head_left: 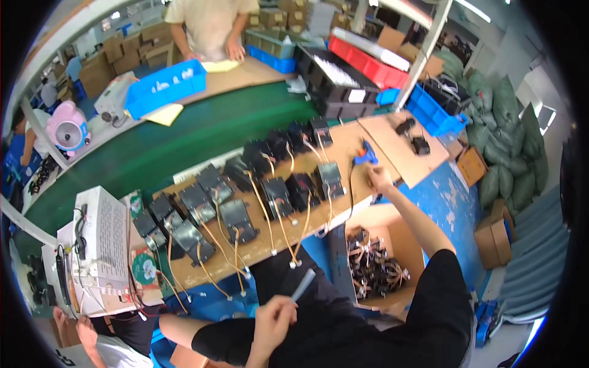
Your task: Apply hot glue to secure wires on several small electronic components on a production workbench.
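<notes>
The pale translucent stick (304, 284) is in the left hand (274, 320), fingers curled closed round its lower end with the rest poking up past them, and the blue glue gun (366, 153) lies on the bench (343, 140) just beyond the bent fingers of the right hand (380, 179), can't tell if those grip anything. Black boxes (238, 221) with trailing wires crowd the bench to the left, an open carton (410, 236) of black parts sits below, and a green conveyor (245, 118) runs behind.
</notes>
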Available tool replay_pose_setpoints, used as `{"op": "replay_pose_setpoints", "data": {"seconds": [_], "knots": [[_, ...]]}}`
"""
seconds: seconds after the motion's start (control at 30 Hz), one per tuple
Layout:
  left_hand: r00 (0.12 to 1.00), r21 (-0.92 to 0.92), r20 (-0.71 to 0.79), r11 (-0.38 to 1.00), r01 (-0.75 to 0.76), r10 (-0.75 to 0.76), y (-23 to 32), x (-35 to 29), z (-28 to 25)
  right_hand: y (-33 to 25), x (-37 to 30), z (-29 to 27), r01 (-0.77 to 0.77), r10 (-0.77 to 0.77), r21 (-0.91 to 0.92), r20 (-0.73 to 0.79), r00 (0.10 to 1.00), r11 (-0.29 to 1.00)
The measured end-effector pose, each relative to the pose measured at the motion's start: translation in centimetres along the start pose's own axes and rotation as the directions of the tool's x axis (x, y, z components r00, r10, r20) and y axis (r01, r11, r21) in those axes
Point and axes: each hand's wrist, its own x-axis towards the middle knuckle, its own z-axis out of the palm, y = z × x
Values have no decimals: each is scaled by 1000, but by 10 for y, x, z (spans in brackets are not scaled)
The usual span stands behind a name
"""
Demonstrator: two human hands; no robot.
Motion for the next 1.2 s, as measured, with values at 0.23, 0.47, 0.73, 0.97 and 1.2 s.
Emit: {"op": "replay_pose_setpoints", "data": {"seconds": [0.23, 0.47, 0.73, 0.97, 1.2], "knots": [[994, 82, 65, 993, 86, -92, -15, -4, 27, -30, 58, 24, -283, 289, -254, -13, 957, 925], [980, 98, 36, 975, -201, 198, -5, 15, 36, -13, 90, 10, -435, 471, -207, 170, 866, 876], [999, -3, -31, 1000, -23, 23, -11, 18, 4, 7, 73, 12, -137, 138, -45, 13, 990, 990], [999, -106, -49, 994, 6, -11, -5, 29, 2, 12, 44, 14, 154, -138, 73, -188, 972, 985], [987, -170, -19, 973, 156, -162, -25, 30, -10, -23, -27, 47, 261, -274, 435, -34, 961, 862]]}}
